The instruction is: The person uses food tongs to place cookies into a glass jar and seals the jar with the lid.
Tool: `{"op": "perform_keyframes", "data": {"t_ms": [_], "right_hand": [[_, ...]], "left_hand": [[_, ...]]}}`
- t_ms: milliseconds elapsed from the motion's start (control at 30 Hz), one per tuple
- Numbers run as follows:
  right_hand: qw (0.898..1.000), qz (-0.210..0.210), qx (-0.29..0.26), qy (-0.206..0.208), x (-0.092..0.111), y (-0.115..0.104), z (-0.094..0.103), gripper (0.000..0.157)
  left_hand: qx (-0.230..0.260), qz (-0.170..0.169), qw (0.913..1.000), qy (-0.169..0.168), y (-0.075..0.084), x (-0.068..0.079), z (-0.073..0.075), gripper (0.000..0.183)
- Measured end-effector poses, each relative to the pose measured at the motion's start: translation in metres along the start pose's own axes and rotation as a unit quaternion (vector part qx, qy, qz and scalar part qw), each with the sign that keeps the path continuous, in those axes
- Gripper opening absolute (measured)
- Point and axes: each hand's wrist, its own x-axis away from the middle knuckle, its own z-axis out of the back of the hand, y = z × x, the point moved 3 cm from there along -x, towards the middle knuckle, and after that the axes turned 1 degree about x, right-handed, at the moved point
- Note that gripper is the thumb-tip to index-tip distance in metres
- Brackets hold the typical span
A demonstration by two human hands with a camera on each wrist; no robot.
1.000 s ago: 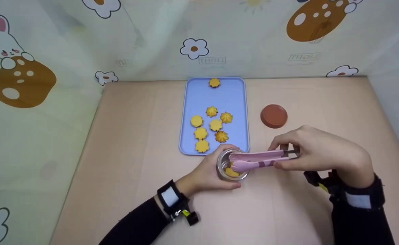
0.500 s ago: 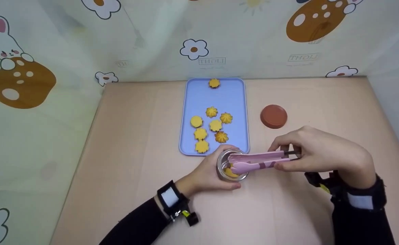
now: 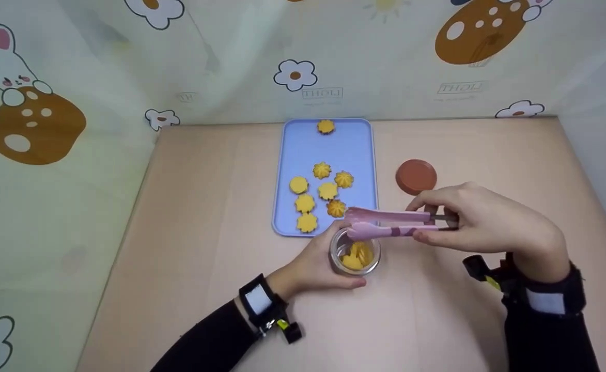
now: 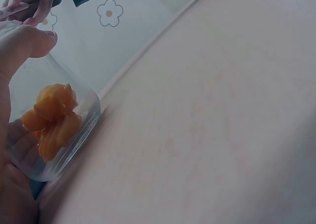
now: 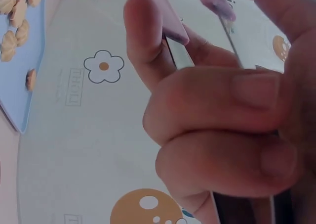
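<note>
My left hand [image 3: 315,263] curls round a clear glass jar [image 3: 335,261] standing on the table. Inside the jar lie several yellow flower-shaped cookies [image 3: 357,257], seen through the glass in the left wrist view as a small heap [image 4: 53,120]. My right hand [image 3: 481,219] grips a pair of pink tongs [image 3: 390,216], fingers curled round its metal handle end. The tongs' tips are apart with nothing between them, above the jar's far rim. More cookies [image 3: 327,190] are spread on a blue tray [image 3: 328,147] just beyond the jar.
A round reddish-brown lid [image 3: 416,176] lies on the table right of the tray, close to my right hand. A printed cloth [image 3: 230,67] with flowers and rabbits hangs behind the wooden table [image 3: 204,206] and along its left side.
The tongs, earlier dipping into the jar's mouth, have lifted out and moved away toward the tray, uncovering the cookies inside. My left hand and the jar have stayed in place.
</note>
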Motion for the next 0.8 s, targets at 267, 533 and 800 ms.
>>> {"op": "perform_keyframes", "data": {"t_ms": [267,533,800], "right_hand": [[0.996,-0.038,0.042,0.066,-0.013,0.011,-0.001,0.027],[0.982,-0.116,0.035,0.146,-0.048,0.041,-0.016,0.044],[0.958,-0.225,0.014,0.179,-0.107,0.084,-0.031,0.055]], "left_hand": [[0.012,-0.022,0.9997,0.002,0.0,0.0,0.001,0.097],[0.014,-0.017,0.9997,-0.002,-0.002,0.0,0.001,0.094],[0.007,-0.009,0.9999,0.0,0.001,-0.001,0.0,0.096]]}}
